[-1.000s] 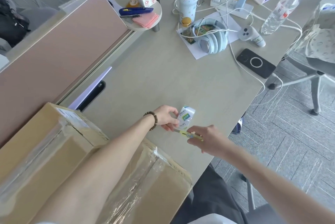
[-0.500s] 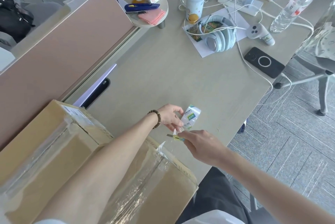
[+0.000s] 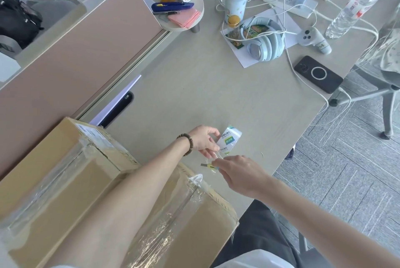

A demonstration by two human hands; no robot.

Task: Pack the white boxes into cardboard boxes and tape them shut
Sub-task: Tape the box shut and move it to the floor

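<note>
Your left hand (image 3: 203, 141) pinches the tape roll (image 3: 229, 140), still in its clear printed wrapper, between thumb and curled fingers just above the desk (image 3: 194, 85). Your right hand (image 3: 240, 173) pinches a small yellow cutter (image 3: 208, 166), its grey blade pointing left, just below the roll. Under your left forearm lies the cardboard box (image 3: 65, 183), its flaps closed and covered with clear tape. Headphones (image 3: 265, 45) and a phone (image 3: 318, 74) lie farther away on the desk.

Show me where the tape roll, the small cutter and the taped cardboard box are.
tape roll (image 3: 229, 140), head view, on its printed label.
small cutter (image 3: 208, 166), head view, on its yellow body.
cardboard box (image 3: 65, 177), head view, on its bare top panel.
</note>
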